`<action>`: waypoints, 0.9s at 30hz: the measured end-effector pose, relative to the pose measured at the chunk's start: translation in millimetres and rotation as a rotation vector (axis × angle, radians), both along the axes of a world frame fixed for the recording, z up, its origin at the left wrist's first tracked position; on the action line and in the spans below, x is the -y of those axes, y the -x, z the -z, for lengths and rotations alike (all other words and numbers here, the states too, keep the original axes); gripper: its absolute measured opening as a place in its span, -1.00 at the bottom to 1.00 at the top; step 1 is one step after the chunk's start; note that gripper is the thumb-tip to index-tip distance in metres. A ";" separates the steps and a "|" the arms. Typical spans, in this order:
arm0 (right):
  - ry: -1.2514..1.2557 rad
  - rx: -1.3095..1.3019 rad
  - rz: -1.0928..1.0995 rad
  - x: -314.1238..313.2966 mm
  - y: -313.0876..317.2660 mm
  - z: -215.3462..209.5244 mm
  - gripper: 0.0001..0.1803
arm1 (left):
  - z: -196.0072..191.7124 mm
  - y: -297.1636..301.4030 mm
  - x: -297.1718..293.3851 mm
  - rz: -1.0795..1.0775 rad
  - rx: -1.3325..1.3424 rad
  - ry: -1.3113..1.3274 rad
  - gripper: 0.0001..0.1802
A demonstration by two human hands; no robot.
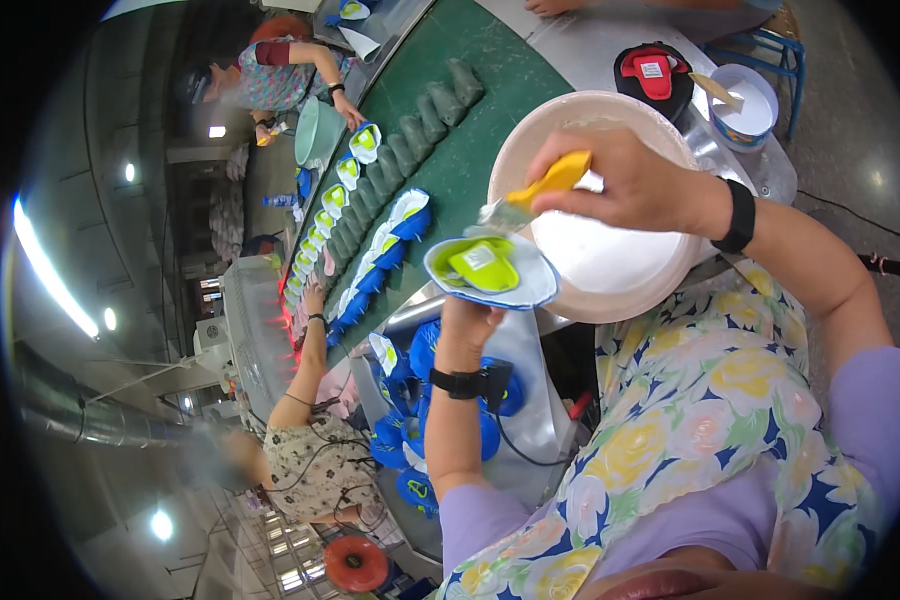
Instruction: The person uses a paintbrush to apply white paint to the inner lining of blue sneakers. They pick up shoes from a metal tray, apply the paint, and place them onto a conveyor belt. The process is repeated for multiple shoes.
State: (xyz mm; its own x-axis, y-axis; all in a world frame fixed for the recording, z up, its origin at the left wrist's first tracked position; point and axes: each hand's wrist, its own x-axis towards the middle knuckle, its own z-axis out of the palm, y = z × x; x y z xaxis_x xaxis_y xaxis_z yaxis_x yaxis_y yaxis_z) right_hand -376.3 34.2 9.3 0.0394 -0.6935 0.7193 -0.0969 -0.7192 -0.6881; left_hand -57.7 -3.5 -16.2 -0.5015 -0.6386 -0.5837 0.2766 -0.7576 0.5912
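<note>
My left hand (473, 320) grips a shoe upper (532, 283) from beneath, its white inside and lime-green lining facing up and its blue edge showing. In my right hand (635, 182) is a brush with a yellow handle (560, 182). The brush's pale bristles meet or hover just over the upper's rim; I cannot tell which. Right behind both hands stands a large pale pink basin (508, 158) with white contents. Close to my left forearm lies a heap of blue shoe uppers (485, 435).
A green conveyor belt (490, 60) carries rows of blue-and-white uppers (380, 250) and dark grey pieces (400, 155). Two co-workers reach over it, one near a green basin (317, 132). A white bucket (745, 110) with a brush and a red-and-black item (655, 78) stand beyond my basin.
</note>
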 end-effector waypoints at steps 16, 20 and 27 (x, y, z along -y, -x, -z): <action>-0.288 -0.301 -0.070 12.7 -8.9 1.3 -0.73 | 8.3 29.2 -29.1 -0.114 -0.099 0.035 -0.48; -0.375 -0.326 -0.103 11.4 5.7 -5.6 -0.74 | -3.4 26.6 -21.0 -0.084 0.023 0.283 -0.47; 0.121 -0.290 -0.068 12.4 -10.5 -0.3 -0.80 | -28.7 53.3 -11.6 0.011 0.133 0.490 -0.50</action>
State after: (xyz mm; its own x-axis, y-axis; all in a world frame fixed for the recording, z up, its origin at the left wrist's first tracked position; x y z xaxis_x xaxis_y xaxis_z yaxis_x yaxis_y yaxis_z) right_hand -365.8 21.8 9.7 0.2983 -0.5924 0.7484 -0.2259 -0.8056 -0.5476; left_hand -110.9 8.1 12.4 -0.4515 -0.8485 -0.2759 0.1681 -0.3846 0.9077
